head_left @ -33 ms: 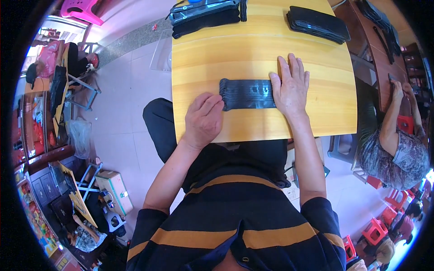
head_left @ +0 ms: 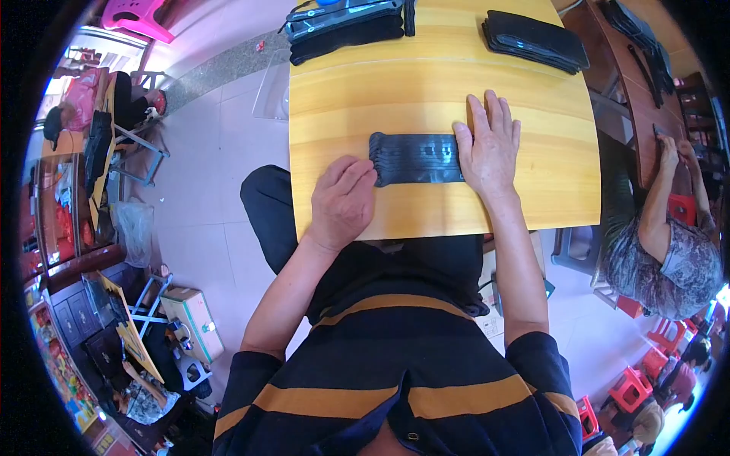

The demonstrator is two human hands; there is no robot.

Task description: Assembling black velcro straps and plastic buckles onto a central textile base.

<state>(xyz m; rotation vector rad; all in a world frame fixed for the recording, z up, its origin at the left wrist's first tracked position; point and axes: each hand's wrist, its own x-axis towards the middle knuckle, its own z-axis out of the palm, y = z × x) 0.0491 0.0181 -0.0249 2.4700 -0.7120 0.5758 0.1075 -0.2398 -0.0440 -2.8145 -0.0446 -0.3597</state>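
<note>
A flat black bundle of narrow strips [head_left: 418, 158] lies across the middle of the wooden table [head_left: 342, 91]. Its left end is a row of rounded tips, and light glints off its smooth top. The fingers of my left hand [head_left: 344, 199] are curled together, with thumb and fingertips closed at the lower part of that left end. My right hand [head_left: 489, 148] rests flat over the other end, fingers stretched away from me and thumb along the bundle, hiding that end.
Stacks of flat black items lie at the table's far left [head_left: 346, 42] and far right [head_left: 532, 42]. To the right, another person [head_left: 661, 251] works at a brown table [head_left: 631, 99]. A clear plastic bag [head_left: 135, 232] and a box [head_left: 192, 323] stand on the left.
</note>
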